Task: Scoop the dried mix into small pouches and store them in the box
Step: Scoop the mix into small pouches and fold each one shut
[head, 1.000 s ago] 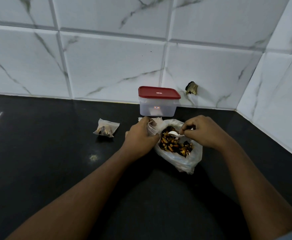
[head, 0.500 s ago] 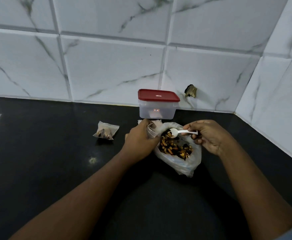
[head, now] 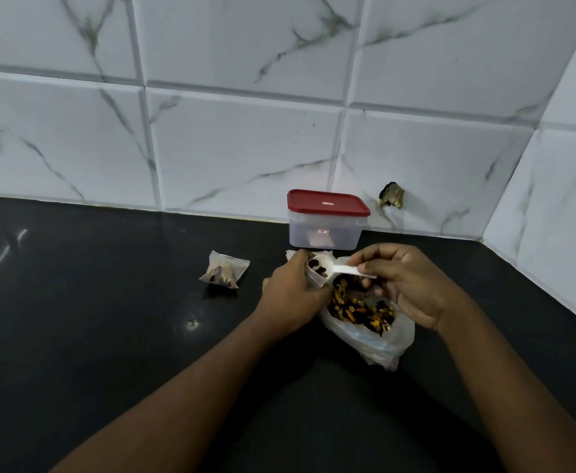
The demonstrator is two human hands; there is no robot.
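Note:
My left hand [head: 291, 298] holds a small translucent pouch [head: 317, 271] upright, mouth open, with dark bits showing inside. My right hand [head: 406, 281] pinches the handle of a white plastic spoon [head: 339, 269], whose bowl rests at the pouch's mouth. Below both hands lies an open clear plastic bag [head: 378, 339] of orange and black dried mix [head: 358, 308]. A filled pouch [head: 224, 274] lies on the counter to the left. The clear box with a red lid [head: 326, 218] stands shut against the wall behind my hands.
The black counter [head: 92, 336] runs to a white marble-tiled wall at the back and right, forming a corner. A small broken hole [head: 391, 196] marks the wall right of the box. A pale speck [head: 191, 324] lies on the counter.
My right hand lifted the spoon out of the bag of mix and carried it left to the mouth of the pouch in my left hand.

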